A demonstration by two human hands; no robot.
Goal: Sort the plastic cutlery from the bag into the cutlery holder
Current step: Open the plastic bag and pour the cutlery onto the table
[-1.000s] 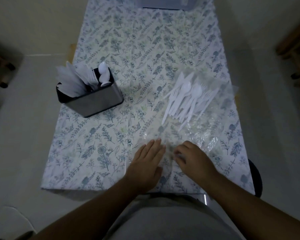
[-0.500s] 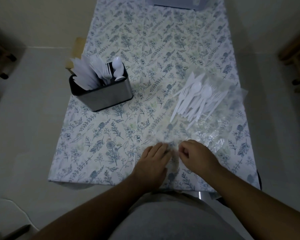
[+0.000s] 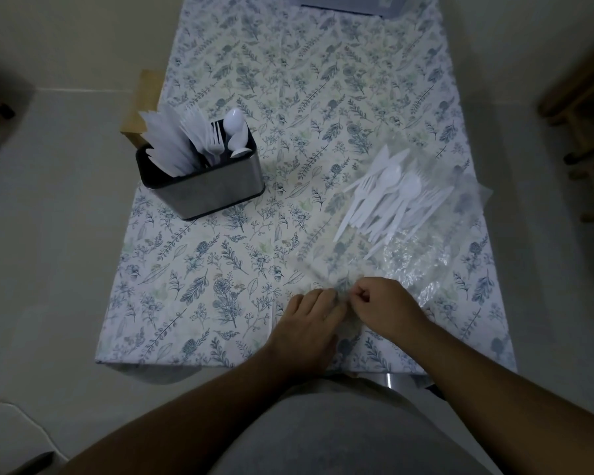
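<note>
Both hands meet at the near edge of a clear plastic bag [image 3: 415, 258]. The right hand [image 3: 384, 308] pinches the plastic; the left hand [image 3: 311, 320] presses flat beside it. White cutlery [image 3: 388, 197] lies beyond, up-right of the pinch, handles angled toward it, nearer the right hand. The cutlery holder [image 3: 203, 186] stands far up-left.

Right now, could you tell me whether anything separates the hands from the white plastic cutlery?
Yes: the clear plastic bag encloses the white plastic cutlery. The left hand and right hand meet at its near end.
</note>
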